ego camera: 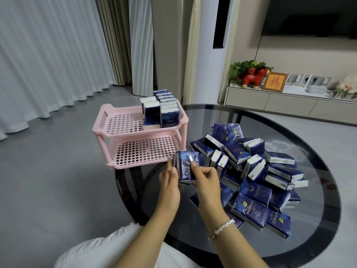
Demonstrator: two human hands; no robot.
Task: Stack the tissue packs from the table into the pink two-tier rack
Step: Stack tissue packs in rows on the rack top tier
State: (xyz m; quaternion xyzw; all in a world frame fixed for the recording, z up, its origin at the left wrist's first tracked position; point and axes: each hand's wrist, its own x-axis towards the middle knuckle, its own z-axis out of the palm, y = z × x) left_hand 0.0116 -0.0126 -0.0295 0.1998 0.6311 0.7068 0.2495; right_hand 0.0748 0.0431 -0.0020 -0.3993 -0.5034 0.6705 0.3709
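Note:
A small bundle of dark blue tissue packs (187,167) is held upright just in front of the pink two-tier rack (119,132). My left hand (170,182) presses its left side and my right hand (206,180) pinches its right side. The rack stands on the left edge of the round glass table (318,151). Its top tier holds several upright packs (164,111) at the back right; its bottom tier is bare. A loose heap of blue packs (255,175) lies on the table to the right of my hands.
Grey floor lies left of the table. Behind stand white curtains (48,55), a tall white floor unit (208,55) and a low cabinet (280,101) with a red toy, a plant and a framed picture. My white-clad knee (108,248) is at the bottom.

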